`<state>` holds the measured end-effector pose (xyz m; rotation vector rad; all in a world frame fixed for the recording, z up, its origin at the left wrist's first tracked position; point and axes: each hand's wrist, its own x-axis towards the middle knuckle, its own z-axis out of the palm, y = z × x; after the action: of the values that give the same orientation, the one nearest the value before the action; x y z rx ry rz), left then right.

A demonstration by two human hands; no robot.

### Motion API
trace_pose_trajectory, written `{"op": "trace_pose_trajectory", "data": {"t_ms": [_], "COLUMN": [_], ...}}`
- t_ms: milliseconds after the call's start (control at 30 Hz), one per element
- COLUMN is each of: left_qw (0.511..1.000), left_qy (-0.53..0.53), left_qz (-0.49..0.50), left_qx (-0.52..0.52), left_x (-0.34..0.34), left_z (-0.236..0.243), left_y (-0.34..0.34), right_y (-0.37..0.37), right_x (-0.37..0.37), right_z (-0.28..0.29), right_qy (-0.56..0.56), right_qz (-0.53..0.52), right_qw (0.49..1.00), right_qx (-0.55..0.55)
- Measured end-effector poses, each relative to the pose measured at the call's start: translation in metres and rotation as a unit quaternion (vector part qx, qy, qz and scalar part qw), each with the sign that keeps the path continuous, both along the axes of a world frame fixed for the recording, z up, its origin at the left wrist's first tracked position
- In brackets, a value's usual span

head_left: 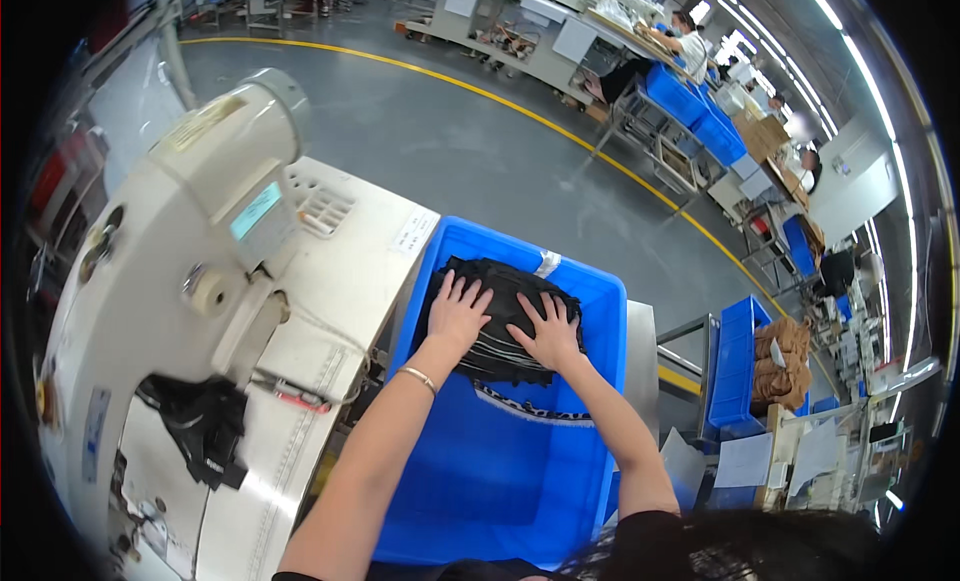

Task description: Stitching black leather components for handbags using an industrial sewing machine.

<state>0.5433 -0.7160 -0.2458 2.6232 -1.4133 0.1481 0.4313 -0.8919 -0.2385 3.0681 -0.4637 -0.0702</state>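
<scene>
From my remote seat I'm seeing a white table (365, 241) carrying the sewing machine (170, 231), with the blue bin (470, 471) sitting close alongside, probably for easy reach. The pile of black cloth (503, 311) is lying in the bin's far end, the walls likely keeping its layers together. Both forearms (375, 466) are slanting inward from below. My left hand (458, 316) and right hand (550, 333) are resting palm-down on the pile, seemingly steadying it, fingers spreading open, gripping nothing. A bracelet (418, 378) is circling the left wrist.
</scene>
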Motion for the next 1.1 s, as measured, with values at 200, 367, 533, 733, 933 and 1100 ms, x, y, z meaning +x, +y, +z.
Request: {"op": "trace_pose_trajectory", "data": {"t_ms": [200,367,533,733,933,1100], "left_qw": [0.988,0.967,0.975,0.988,0.993,0.973], "left_qy": [0.049,0.180,0.135,0.020,0.009,0.067], "left_qz": [-0.071,-0.154,-0.174,-0.145,-0.005,-0.001], "left_qx": [-0.128,-0.098,0.027,-0.056,-0.116,-0.220], "left_x": [-0.138,-0.254,-0.280,-0.270,-0.250,-0.274], "left_z": [0.062,0.072,0.060,0.056,0.043,0.054], "left_y": [0.124,0.217,0.222,0.201,0.163,0.212], "right_y": [0.009,0.074,0.181,0.212,0.189,0.176], "right_x": [-0.002,-0.055,-0.182,-0.240,-0.209,-0.197], "right_z": [0.032,0.101,0.110,0.069,0.055,0.051], "right_qy": [-0.049,-0.365,-0.117,-0.076,-0.107,-0.135], "right_qz": [0.030,0.200,0.272,0.249,0.195,0.195], "right_qw": [0.995,0.908,0.918,0.944,0.971,0.969], "right_qx": [-0.077,0.048,0.264,0.204,0.088,0.073]}}
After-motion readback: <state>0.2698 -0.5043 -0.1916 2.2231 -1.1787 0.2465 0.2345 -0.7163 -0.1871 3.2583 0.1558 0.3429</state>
